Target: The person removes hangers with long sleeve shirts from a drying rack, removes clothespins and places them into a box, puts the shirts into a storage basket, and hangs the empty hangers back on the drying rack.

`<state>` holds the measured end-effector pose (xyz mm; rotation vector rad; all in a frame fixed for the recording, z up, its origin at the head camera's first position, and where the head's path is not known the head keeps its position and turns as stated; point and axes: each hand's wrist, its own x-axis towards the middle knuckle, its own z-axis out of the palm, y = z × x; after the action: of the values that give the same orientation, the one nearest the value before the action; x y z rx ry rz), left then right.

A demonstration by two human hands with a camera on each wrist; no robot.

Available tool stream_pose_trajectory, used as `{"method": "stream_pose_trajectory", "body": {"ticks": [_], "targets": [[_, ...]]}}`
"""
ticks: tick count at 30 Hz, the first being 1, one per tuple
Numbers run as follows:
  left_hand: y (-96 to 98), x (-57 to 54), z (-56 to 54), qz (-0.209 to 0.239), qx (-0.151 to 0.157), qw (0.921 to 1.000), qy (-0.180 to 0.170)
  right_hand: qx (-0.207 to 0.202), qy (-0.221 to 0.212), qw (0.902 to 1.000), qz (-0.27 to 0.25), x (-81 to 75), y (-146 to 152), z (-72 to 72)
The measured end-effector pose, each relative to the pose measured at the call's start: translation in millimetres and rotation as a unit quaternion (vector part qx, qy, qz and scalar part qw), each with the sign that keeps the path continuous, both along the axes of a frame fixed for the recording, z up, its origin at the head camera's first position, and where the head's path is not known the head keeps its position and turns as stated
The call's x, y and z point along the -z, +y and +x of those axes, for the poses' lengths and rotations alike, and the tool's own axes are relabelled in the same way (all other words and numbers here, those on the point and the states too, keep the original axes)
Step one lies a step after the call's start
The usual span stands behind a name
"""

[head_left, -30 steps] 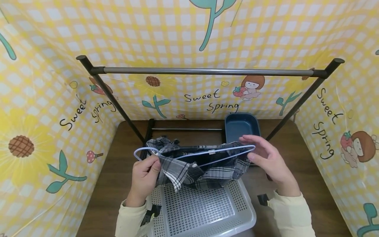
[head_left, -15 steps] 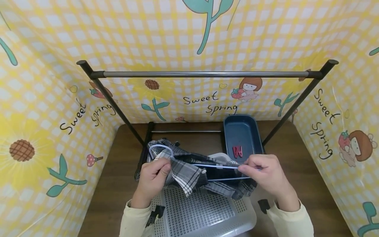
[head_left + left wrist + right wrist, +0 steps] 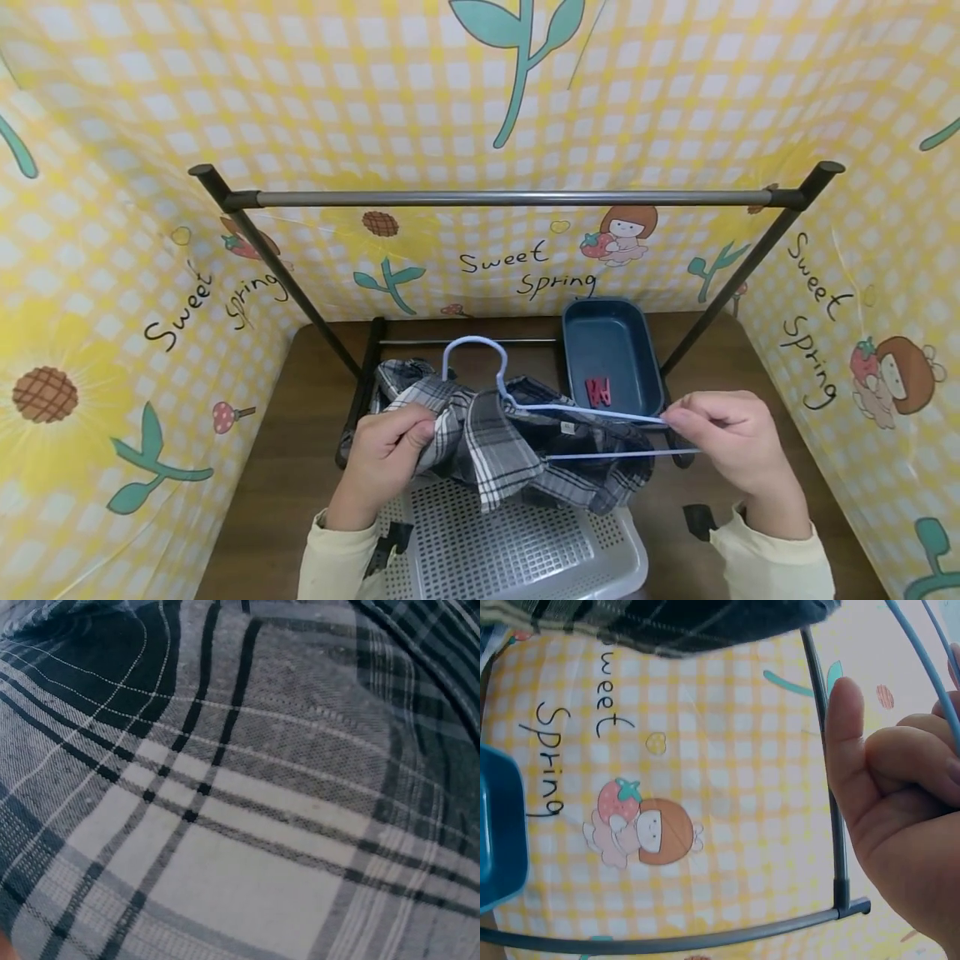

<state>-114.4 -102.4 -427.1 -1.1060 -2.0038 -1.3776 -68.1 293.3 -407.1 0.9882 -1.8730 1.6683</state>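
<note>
A grey, black and white plaid shirt hangs bunched between the hands in the head view, its collar toward the person. My left hand grips the cloth at its left shoulder. A pale blue hanger passes through the neck opening, hook up, its right end sticking out past the fabric. That end is pinched by my right hand; the hanger's left part is hidden in the shirt. Plaid cloth fills the left wrist view. The right wrist view has the curled right hand at the hanger wires.
Below the shirt stands a grey perforated basket. Behind to the right, a dark blue tray holds red clothespins. A dark rack with a horizontal rail spans the back of the wooden table, with patterned cloth walls around.
My right hand, earlier open beside the hanger's end, has taken hold of it and pulled it rightward. The hook has shifted from near the left hand toward the collar's middle.
</note>
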Motion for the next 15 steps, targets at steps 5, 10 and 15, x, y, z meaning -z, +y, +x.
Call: {"method": "stream_pose_trajectory", "body": {"ticks": [5, 10, 15], "targets": [[-1.1, 0.5, -0.8, -0.010, -0.003, 1.0000, 0.000, -0.019, 0.004, 0.9995, -0.024, 1.0, 12.1, 4.6], [-3.3, 1.9, 0.7, -0.020, -0.014, 0.9997, -0.004, -0.021, 0.006, 0.9986, -0.048, 2.7, 23.7, 10.1], [-7.0, 3.0, 4.2, -0.016, -0.033, 0.9993, -0.011, -0.050, 0.014, 0.9935, -0.101, 1.8, 31.1, 13.4]]}}
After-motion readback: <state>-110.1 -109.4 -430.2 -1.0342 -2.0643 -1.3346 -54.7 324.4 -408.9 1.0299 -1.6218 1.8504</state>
